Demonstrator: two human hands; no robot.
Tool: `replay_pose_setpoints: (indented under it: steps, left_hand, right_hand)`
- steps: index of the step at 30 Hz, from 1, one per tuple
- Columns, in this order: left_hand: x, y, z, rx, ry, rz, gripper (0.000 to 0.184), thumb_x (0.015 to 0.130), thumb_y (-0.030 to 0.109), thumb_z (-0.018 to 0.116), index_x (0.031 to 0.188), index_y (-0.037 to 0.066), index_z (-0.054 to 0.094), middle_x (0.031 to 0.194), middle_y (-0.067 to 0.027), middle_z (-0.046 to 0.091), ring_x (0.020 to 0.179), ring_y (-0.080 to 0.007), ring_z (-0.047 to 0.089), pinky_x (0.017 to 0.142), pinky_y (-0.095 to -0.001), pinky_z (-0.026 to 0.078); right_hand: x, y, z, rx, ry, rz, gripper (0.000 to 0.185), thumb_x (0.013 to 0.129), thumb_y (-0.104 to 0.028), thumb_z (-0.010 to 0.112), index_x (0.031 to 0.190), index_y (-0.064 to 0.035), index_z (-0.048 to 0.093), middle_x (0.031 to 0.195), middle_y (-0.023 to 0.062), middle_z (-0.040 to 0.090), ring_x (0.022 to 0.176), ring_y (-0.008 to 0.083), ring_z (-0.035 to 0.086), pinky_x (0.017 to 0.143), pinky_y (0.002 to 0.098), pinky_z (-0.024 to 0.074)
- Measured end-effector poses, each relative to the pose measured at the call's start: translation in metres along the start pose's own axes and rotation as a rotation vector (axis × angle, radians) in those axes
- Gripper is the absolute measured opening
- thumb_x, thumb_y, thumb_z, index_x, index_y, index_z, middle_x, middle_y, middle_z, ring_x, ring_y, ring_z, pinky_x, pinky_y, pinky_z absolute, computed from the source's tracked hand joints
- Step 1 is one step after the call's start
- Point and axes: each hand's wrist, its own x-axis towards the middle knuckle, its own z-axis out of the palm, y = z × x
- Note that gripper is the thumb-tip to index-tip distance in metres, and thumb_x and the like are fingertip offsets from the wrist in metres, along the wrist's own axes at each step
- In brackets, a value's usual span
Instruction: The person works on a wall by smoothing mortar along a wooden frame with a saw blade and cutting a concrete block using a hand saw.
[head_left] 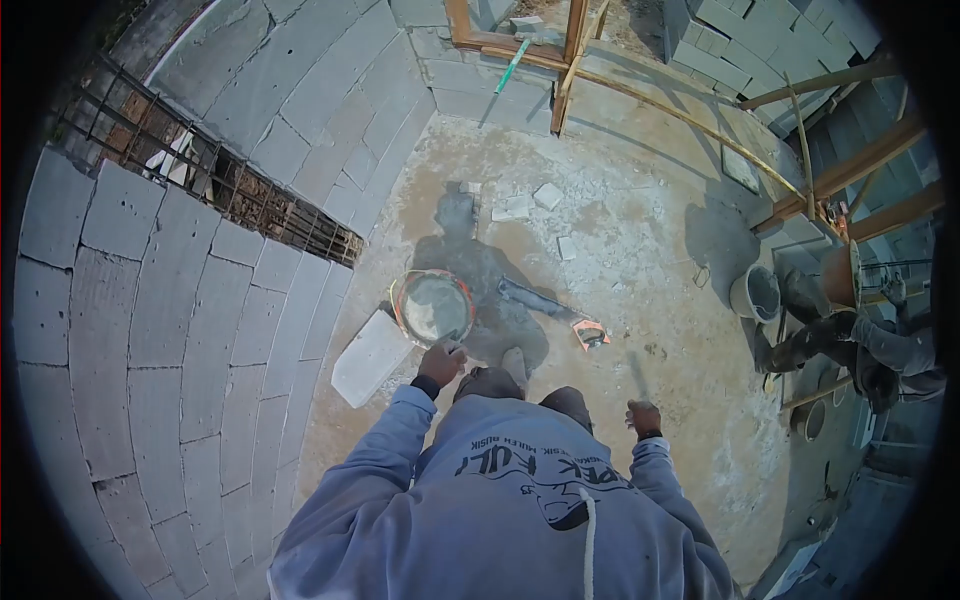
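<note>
My left hand [441, 364] is closed at the near rim of a round bucket [403, 318], its fingers round something small and dark that I cannot make out. Grey mortar [433, 306] fills the bucket. A pale block [370, 358] lies on the floor to the left of it. Away from the bucket, my right hand [643, 418] hangs at my right side with its fingers curled and nothing visible in them. A handsaw with an orange handle [590, 333] lies on the floor ahead, between my hands.
Block walls [190, 330] rise at the left, with a rebar cage [240, 190] between them. Block pieces [510, 208] lie ahead. A wooden frame [560, 90] and poles stand beyond. At the right are a bucket [756, 295] and a person in dark clothes [850, 345].
</note>
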Motion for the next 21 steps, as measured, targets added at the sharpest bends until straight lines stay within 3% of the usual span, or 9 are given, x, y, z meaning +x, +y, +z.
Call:
replay_pose_setpoints:
  steps: [4, 8, 9, 15, 16, 17, 18, 20, 21]
  left_hand:
    - [0.022, 0.013, -0.039, -0.039, 0.184, 0.083, 0.03, 0.083, 0.029, 0.057, 0.087, -0.001, 0.065, 0.074, -0.0079, 0.065, 0.066, -0.0143, 0.062, 0.064, -0.0293, 0.048]
    - [0.019, 0.032, -0.066, -0.39, 0.263, 0.058, 0.031, 0.084, 0.028, 0.057, 0.09, -0.002, 0.064, 0.078, -0.0087, 0.066, 0.066, -0.0139, 0.063, 0.064, -0.0274, 0.049]
    - [0.015, 0.033, -0.067, -0.391, 0.32, 0.05, 0.033, 0.084, 0.031, 0.056, 0.085, 0.0, 0.064, 0.073, -0.0094, 0.066, 0.067, -0.0173, 0.064, 0.063, -0.0319, 0.049]
    - [0.032, -0.059, -0.007, -0.561, 0.543, -0.036, 0.033, 0.08, 0.03, 0.052, 0.077, 0.0, 0.064, 0.065, -0.0134, 0.063, 0.063, -0.024, 0.064, 0.061, -0.0353, 0.048]
    - [0.018, -0.046, -0.008, -0.532, 0.508, -0.153, 0.029, 0.084, 0.026, 0.054, 0.084, -0.002, 0.063, 0.073, -0.0075, 0.064, 0.064, -0.0149, 0.061, 0.06, -0.0294, 0.048]
    - [0.008, -0.037, -0.004, -0.578, 0.527, -0.17, 0.029, 0.083, 0.027, 0.054, 0.085, -0.001, 0.063, 0.072, -0.0079, 0.064, 0.062, -0.0162, 0.061, 0.06, -0.0302, 0.048]
    - [0.004, -0.028, -0.003, -0.581, 0.55, -0.269, 0.029, 0.082, 0.028, 0.055, 0.085, 0.001, 0.064, 0.071, -0.008, 0.064, 0.061, -0.0174, 0.061, 0.06, -0.0316, 0.049]
    - [-0.005, -0.012, -0.008, -0.64, 0.595, -0.243, 0.029, 0.081, 0.03, 0.056, 0.085, 0.002, 0.065, 0.07, -0.0084, 0.064, 0.064, -0.0182, 0.062, 0.063, -0.0335, 0.048]
    - [0.001, -0.014, -0.005, -0.709, 0.67, -0.23, 0.03, 0.078, 0.031, 0.056, 0.081, 0.003, 0.066, 0.069, -0.0106, 0.064, 0.066, -0.0238, 0.063, 0.064, -0.0369, 0.048]
  right_hand:
    - [0.019, -0.07, 0.011, 0.061, -0.004, -0.191, 0.023, 0.083, -0.025, 0.06, 0.086, -0.0019, 0.061, 0.067, 0.0072, 0.061, 0.052, 0.0173, 0.058, 0.046, 0.0306, 0.0456]
    - [0.045, -0.106, 0.027, -0.176, -0.105, -0.196, 0.026, 0.082, -0.026, 0.061, 0.085, -0.0004, 0.062, 0.07, 0.0093, 0.062, 0.056, 0.018, 0.059, 0.048, 0.0311, 0.0468]
    - [0.054, -0.113, 0.027, -0.255, -0.13, -0.208, 0.027, 0.082, -0.027, 0.06, 0.085, -0.0004, 0.062, 0.07, 0.0096, 0.062, 0.056, 0.0184, 0.059, 0.048, 0.0316, 0.047]
    - [0.07, -0.18, 0.015, -0.427, -0.232, -0.174, 0.027, 0.083, -0.027, 0.058, 0.085, -0.0004, 0.062, 0.072, 0.0102, 0.064, 0.059, 0.0205, 0.062, 0.05, 0.0335, 0.0482]
    - [0.079, -0.192, 0.011, -0.446, -0.239, -0.174, 0.027, 0.082, -0.026, 0.057, 0.086, 0.0007, 0.061, 0.071, 0.0103, 0.064, 0.06, 0.0207, 0.063, 0.049, 0.0335, 0.0485]
    - [0.095, -0.208, 0.003, -0.48, -0.268, -0.222, 0.026, 0.082, -0.025, 0.057, 0.086, 0.0003, 0.06, 0.071, 0.0104, 0.063, 0.058, 0.0204, 0.061, 0.048, 0.0331, 0.0474]
    - [0.133, -0.213, -0.007, -0.701, -0.374, -0.387, 0.024, 0.083, -0.024, 0.057, 0.086, -0.0001, 0.059, 0.07, 0.0105, 0.062, 0.056, 0.0201, 0.059, 0.047, 0.0327, 0.0462]
    - [0.246, -0.214, -0.041, -1.635, -0.421, -1.47, 0.021, 0.084, -0.022, 0.058, 0.086, -0.0009, 0.057, 0.069, 0.0107, 0.06, 0.052, 0.0195, 0.054, 0.044, 0.0319, 0.044]
    - [0.229, -0.248, -0.033, -1.454, -0.53, -1.036, 0.02, 0.084, -0.021, 0.057, 0.086, -0.0013, 0.057, 0.068, 0.0104, 0.059, 0.051, 0.019, 0.053, 0.044, 0.0316, 0.0428]
